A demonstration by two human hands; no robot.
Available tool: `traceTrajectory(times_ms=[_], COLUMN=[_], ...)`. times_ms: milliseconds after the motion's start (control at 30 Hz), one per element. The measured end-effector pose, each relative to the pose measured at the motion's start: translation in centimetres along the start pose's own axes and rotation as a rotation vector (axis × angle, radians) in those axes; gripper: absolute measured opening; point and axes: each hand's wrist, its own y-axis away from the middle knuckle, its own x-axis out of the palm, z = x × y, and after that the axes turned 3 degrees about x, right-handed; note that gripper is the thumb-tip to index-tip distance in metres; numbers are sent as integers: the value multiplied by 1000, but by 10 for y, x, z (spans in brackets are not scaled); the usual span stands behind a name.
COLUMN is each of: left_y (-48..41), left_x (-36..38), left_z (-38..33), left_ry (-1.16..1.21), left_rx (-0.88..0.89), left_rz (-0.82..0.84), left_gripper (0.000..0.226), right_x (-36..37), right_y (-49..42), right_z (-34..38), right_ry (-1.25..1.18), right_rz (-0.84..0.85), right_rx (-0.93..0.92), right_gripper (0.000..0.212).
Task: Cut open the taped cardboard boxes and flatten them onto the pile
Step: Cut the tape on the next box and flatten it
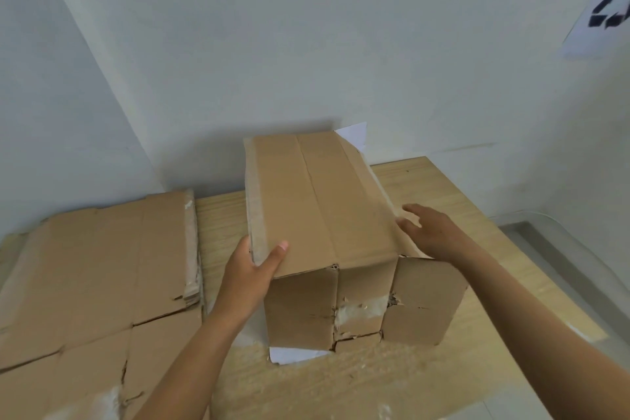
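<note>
Brown corrugated cardboard box (317, 201), with pale tape along its left top edge, standing upright at the centre of a light wooden table (443, 187). The left hand (252, 269) grips the near-left top corner, thumb on the lid. The right hand (429, 232) rests with its fingers extended on the right top edge. A pile of flattened brown cardboard (92, 266) lies to the left, apart from the box.

Both arms are bare from hand to frame edge, with slim forearms and smooth wrists. The left hand (254, 271), left of the cardboard box (306, 194), shows a short, rounded thumbnail; the right hand (431, 232), right of the box, shows bare knuckles.
</note>
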Motion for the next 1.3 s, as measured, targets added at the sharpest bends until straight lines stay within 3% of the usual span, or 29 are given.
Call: traceTrajectory(times_ms=[167,300,433,600,733,867,1300], left_y=[-2,-3,-5,-5,-5,-7,32], left_x=[7,11,12,22,31,36,41], left_z=[2,2,3,-1,-6,-8,-4], left_ry=[-57,-82,-106,-147,-187,-254,-233], left_rx=[50,44,26,25,27,30,25], left_rz=[-50,-93,-147,-232,-284,-306,-465], left_gripper=[28,24,30,28,39,50,54], right_x=[-7,-8,-13,-19,-6,7,-22], right_y=[-2,-11,-14,0,17,22,28], right_z=[-32,-31,-36,-47,-48,-48,-56], right_ry=[-40,-112,-247,-540,-539,-487,-524], right_rz=[246,270,198,-41,-236,-358,-323], right_rx=[209,212,155,32,-115,-151,-174], right_gripper=[71,70,37,29,42,54,38])
